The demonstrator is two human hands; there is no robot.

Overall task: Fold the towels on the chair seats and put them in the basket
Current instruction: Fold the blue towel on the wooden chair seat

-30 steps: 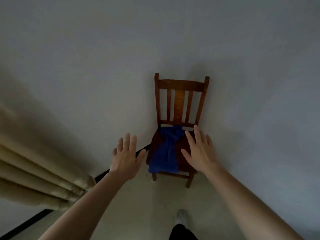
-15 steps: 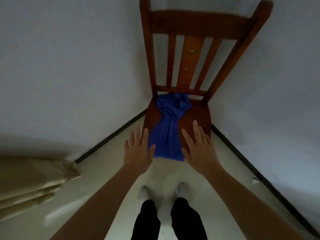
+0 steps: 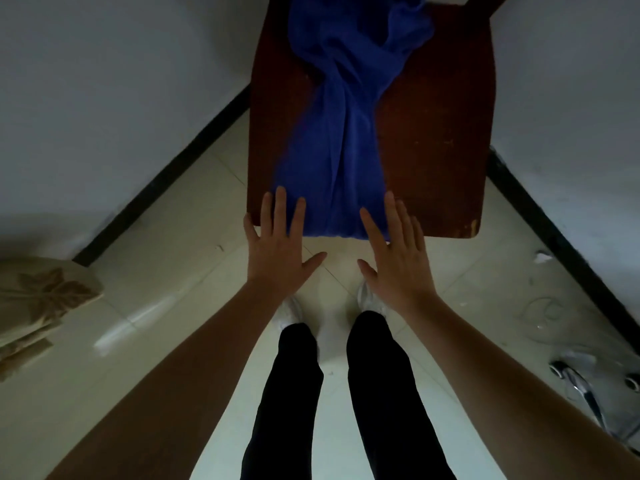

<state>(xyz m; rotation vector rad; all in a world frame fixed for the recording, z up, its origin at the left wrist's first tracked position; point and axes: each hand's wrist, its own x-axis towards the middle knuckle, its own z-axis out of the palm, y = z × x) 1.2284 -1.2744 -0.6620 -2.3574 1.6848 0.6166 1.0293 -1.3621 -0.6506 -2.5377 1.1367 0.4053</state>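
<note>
A crumpled blue towel (image 3: 341, 133) lies lengthwise down the middle of a dark wooden chair seat (image 3: 433, 140), bunched at the back and hanging a little over the front edge. My left hand (image 3: 280, 251) is spread flat with straight fingers, its fingertips over the towel's front left corner. My right hand (image 3: 394, 254) is spread the same way, fingertips over the towel's front right corner. Neither hand grips anything. No basket is in view.
The chair stands in a room corner between two white walls with black skirting (image 3: 180, 157). A beige curtain (image 3: 38, 303) hangs at the left. A metal and clear plastic object (image 3: 595, 372) lies on the pale tiled floor at the right. My legs and white shoes are below.
I have stepped closer and tilted my view down, so the chair seat now fills the top. Both hands have come to the towel's front edge, still spread flat.
</note>
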